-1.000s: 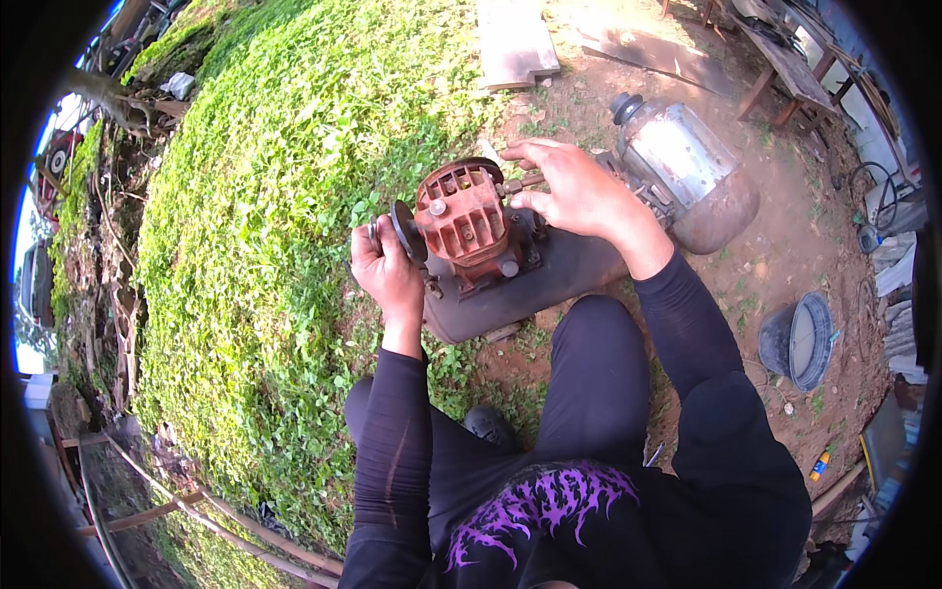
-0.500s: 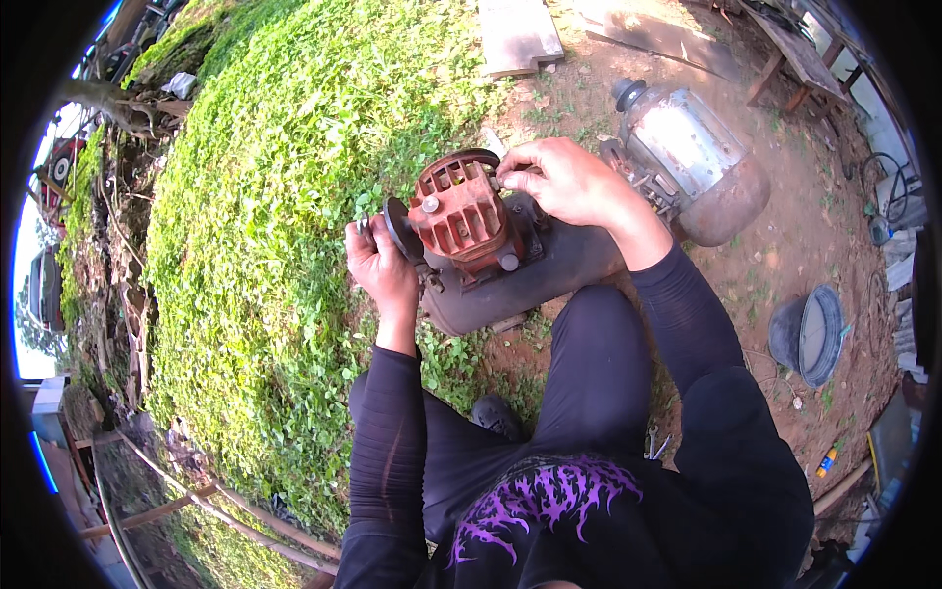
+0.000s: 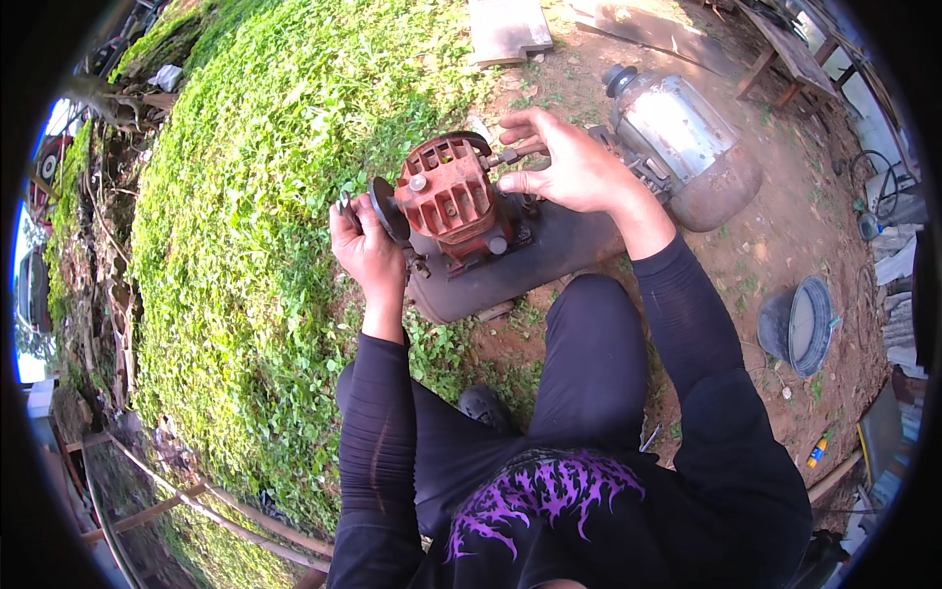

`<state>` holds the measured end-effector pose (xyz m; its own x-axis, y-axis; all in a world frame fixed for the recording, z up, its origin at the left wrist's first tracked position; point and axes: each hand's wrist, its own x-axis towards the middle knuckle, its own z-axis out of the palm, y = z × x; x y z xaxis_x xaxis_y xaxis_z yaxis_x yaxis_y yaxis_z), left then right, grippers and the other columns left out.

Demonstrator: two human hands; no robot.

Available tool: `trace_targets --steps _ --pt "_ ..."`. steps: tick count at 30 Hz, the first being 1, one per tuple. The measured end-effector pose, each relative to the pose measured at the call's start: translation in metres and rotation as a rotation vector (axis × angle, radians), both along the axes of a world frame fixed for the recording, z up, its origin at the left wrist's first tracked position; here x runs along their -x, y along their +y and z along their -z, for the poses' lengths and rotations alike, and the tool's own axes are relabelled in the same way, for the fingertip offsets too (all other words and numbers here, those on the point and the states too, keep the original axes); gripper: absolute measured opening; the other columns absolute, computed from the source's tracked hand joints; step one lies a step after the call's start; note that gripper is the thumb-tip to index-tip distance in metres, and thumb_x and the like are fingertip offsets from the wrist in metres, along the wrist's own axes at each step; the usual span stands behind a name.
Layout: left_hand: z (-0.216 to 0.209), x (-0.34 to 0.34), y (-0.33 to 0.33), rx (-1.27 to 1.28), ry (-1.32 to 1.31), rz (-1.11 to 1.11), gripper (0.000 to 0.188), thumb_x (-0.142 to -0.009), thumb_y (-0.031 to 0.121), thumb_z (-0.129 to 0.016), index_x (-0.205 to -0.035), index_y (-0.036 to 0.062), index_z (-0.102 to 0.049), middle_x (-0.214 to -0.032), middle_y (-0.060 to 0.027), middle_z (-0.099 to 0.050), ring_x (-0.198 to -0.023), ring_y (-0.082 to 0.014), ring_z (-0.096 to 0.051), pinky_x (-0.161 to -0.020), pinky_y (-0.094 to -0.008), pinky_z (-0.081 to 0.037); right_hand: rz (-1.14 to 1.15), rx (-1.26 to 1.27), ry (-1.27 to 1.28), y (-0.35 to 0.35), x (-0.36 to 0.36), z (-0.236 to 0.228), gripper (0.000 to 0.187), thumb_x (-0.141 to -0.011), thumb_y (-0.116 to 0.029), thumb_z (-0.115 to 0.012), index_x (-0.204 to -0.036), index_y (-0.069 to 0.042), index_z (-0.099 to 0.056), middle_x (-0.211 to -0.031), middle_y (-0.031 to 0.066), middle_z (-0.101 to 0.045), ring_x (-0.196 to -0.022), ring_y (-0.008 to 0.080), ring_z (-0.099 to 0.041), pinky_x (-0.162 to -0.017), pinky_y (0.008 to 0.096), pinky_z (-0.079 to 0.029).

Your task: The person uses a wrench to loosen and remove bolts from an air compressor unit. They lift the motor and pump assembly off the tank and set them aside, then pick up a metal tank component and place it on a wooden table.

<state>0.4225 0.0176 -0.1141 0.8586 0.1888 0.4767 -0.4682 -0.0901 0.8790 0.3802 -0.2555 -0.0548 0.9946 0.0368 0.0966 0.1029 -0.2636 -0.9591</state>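
In front of me an air compressor's red finned pump head (image 3: 453, 191) sits on a dark, lying cylindrical tank (image 3: 549, 257). My left hand (image 3: 371, 257) is closed beside the round black disc (image 3: 390, 210) on the head's left side. A small shiny metal piece (image 3: 343, 204) sticks out between its fingers; most of it is hidden, so its kind is unclear. My right hand (image 3: 579, 167) is open at the head's right side, thumb and fingers apart. Between them a small metal fitting (image 3: 502, 158) juts from the head; contact with the fingers is hard to tell.
Beyond my right hand a rusty, silvery tank (image 3: 682, 133) lies on the bare soil. A dark bucket (image 3: 775, 326) stands at the right, with a small orange-yellow item (image 3: 816, 453) nearer. Green plants (image 3: 245, 245) cover the left. A flat board (image 3: 508, 27) lies at the far side.
My right hand's fingers have spread from a pinch at the fitting and drawn slightly away. My left hand stays closed by the disc. The whole view has shifted slightly.
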Motion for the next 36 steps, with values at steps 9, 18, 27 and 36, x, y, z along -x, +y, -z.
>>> trace_targets --steps 9,18,27,36 --pt "0.005 -0.005 0.000 0.075 -0.024 0.018 0.012 -0.104 0.011 -0.053 -0.103 0.0011 -0.060 -0.093 -0.0038 -0.067 -0.079 -0.0070 -0.060 -0.073 -0.0234 -0.051 -0.098 -0.008 -0.085 -0.027 -0.015 0.028 0.022 -0.090 -0.001 -0.065 -0.112 -0.003 -0.064 -0.125 0.0104 -0.064 -0.114 0.0221 -0.063 -0.098 0.0375 -0.050" --pt "0.003 -0.001 0.005 0.102 -0.026 0.048 0.011 -0.104 0.013 -0.053 -0.101 0.0032 -0.058 -0.093 -0.0024 -0.065 -0.080 -0.0068 -0.060 -0.073 -0.0239 -0.051 0.063 0.354 -0.298 -0.037 0.019 0.008 0.040 -0.093 -0.017 -0.065 -0.132 -0.007 -0.059 -0.131 0.0140 -0.061 -0.127 0.0308 -0.055 -0.108 0.0410 -0.043" --pt "0.010 -0.007 0.008 0.142 -0.034 0.069 0.010 -0.105 0.013 -0.053 -0.099 0.0048 -0.055 -0.092 -0.0018 -0.064 -0.080 -0.0066 -0.059 -0.074 -0.0237 -0.051 -0.058 0.578 -0.393 -0.008 -0.013 0.009 0.017 -0.094 -0.019 -0.060 -0.098 -0.007 -0.072 -0.094 0.0084 -0.069 -0.102 0.0296 -0.064 -0.110 0.0538 -0.033" --pt "0.011 -0.007 0.000 0.189 -0.011 0.077 0.012 -0.104 0.016 -0.054 -0.099 0.0055 -0.055 -0.093 -0.0024 -0.064 -0.080 -0.0076 -0.061 -0.073 -0.0246 -0.052 -0.143 0.394 -0.301 0.001 -0.023 -0.001 0.021 -0.089 -0.019 -0.067 -0.098 -0.002 -0.074 -0.095 0.0176 -0.072 -0.094 0.0342 -0.069 -0.089 0.0438 -0.052"
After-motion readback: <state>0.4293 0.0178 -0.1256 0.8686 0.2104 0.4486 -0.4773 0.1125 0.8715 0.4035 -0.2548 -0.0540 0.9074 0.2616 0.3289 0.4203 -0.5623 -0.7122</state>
